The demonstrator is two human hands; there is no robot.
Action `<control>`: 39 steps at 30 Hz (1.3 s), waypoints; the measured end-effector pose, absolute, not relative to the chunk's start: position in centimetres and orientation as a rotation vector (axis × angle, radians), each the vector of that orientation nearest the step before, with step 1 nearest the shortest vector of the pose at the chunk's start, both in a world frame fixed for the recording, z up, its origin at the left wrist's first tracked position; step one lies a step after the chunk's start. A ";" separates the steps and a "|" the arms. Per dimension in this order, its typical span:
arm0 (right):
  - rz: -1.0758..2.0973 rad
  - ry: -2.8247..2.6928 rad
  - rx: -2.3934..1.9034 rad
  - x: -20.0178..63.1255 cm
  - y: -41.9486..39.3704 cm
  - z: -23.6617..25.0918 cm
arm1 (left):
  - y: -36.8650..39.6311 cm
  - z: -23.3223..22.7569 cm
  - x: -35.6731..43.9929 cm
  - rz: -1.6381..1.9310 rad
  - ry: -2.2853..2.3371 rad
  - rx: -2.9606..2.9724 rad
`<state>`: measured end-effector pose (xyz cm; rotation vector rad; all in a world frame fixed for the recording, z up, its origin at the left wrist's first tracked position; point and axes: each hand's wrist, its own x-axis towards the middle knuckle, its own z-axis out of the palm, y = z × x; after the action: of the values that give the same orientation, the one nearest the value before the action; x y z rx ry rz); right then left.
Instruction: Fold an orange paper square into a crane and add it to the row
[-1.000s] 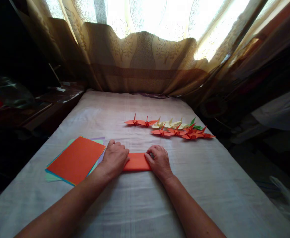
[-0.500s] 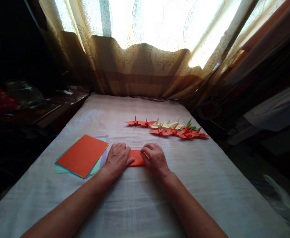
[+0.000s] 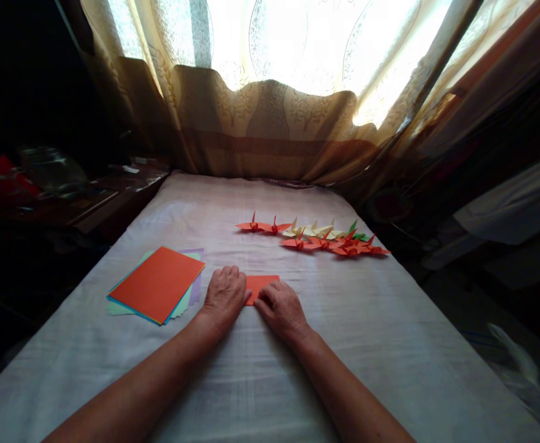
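A folded orange paper (image 3: 261,283) lies flat on the white cloth-covered table (image 3: 380,344). My left hand (image 3: 223,296) rests palm down on its left end, fingers together. My right hand (image 3: 281,309) presses its near right edge with the fingertips. To the left sits a stack of coloured sheets (image 3: 157,283) with an orange sheet on top. Beyond the hands, several folded paper cranes (image 3: 318,237), orange, pale yellow and green, lie in a cluster.
A patterned curtain (image 3: 270,123) hangs over a bright window at the table's far end. A dark side surface with a glass jar (image 3: 50,169) stands to the left. Dim fabric and clutter fill the right side beyond the table's edge.
The folded orange paper shows shorter than a second ago. My hands have drawn closer together on it, the right one sliding left and toward me.
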<state>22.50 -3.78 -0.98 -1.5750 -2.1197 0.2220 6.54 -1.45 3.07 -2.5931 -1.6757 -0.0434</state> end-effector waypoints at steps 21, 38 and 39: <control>0.229 -2.015 -1.695 27.0 -5.1 -0.9 | -2.7 4.6 2.6 0.142 -1.890 -2.719; 0.203 -1.988 -1.670 27.0 -5.2 -1.3 | -4.2 -0.4 8.7 -0.011 -1.529 -2.982; 0.206 -1.984 -1.673 26.9 -5.2 -1.3 | -4.2 -0.4 8.2 0.003 -1.530 -2.979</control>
<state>26.95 -5.16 -1.34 -1.6727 -1.9845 0.2058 8.22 -4.24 -0.36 -2.9793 -1.5298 0.0029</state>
